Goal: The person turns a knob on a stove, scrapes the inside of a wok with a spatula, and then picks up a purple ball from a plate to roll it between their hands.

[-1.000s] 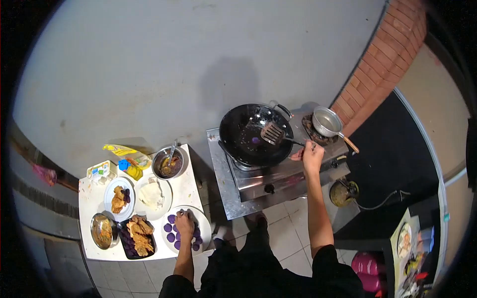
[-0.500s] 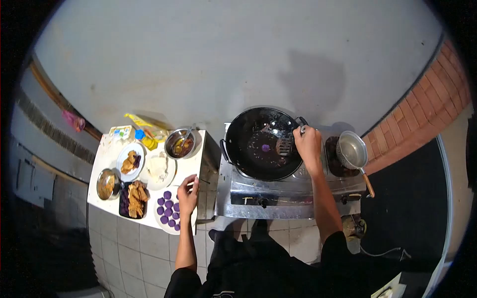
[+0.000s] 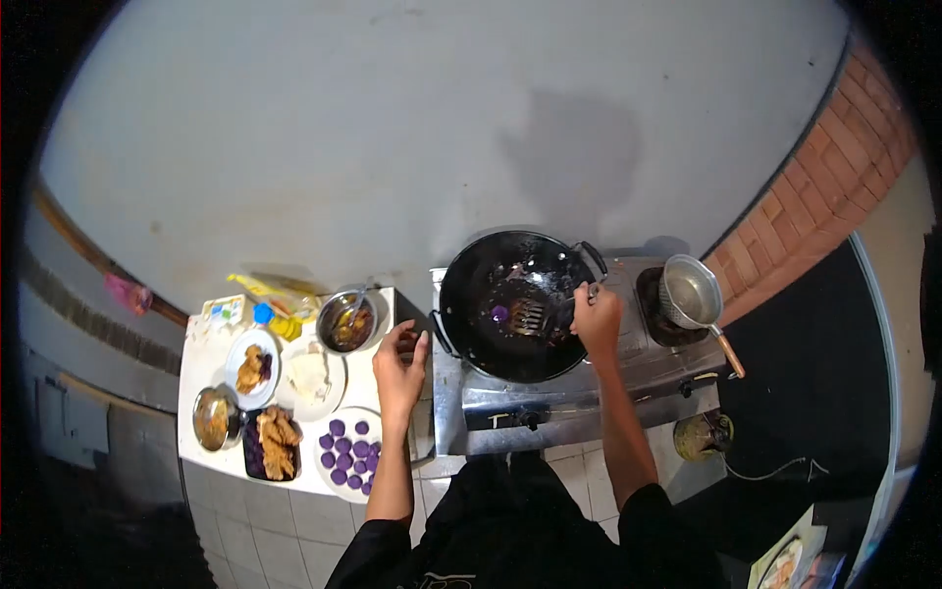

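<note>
A large black wok sits on the stove with one purple ball inside. My right hand is closed round the handle of a slotted spatula, whose head rests in the wok close to the ball. My left hand is between the side table and the wok, fingers apart and holding nothing. Below and left of it, a white plate bears several purple balls.
On the white table stand a metal bowl, a plate of white food, a fried-food plate, a dark tray, a glass bowl and a yellow bottle. A saucepan occupies the right burner.
My left hand has moved from the ball plate toward the wok. The spatula head has shifted left, nearer the purple ball. The camera view has shifted slightly.
</note>
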`<state>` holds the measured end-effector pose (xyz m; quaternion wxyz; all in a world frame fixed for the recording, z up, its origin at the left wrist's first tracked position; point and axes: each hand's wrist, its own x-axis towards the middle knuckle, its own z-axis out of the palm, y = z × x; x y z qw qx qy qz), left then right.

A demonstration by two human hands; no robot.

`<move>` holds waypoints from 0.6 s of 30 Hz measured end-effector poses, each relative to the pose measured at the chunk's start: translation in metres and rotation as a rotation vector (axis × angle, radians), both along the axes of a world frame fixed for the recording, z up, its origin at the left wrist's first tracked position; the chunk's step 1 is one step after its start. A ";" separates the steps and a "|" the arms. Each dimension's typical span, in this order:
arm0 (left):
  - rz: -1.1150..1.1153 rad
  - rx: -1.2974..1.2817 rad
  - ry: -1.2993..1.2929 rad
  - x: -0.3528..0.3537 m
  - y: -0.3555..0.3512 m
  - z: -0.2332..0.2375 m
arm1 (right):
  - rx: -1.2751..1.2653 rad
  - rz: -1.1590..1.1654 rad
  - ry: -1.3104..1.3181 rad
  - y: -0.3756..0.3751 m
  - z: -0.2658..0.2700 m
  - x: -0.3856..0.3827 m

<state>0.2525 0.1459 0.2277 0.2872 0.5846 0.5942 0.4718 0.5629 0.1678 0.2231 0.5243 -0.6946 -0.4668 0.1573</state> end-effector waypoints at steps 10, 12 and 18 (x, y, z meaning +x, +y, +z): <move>-0.093 0.013 0.002 0.004 0.022 -0.010 | 0.019 -0.100 -0.310 -0.020 0.030 -0.012; -0.106 0.019 0.003 0.006 0.022 -0.011 | 0.017 -0.093 -0.339 -0.020 0.036 -0.013; -0.080 0.053 0.083 0.015 0.020 -0.012 | -0.050 -0.100 -0.373 -0.013 0.025 -0.015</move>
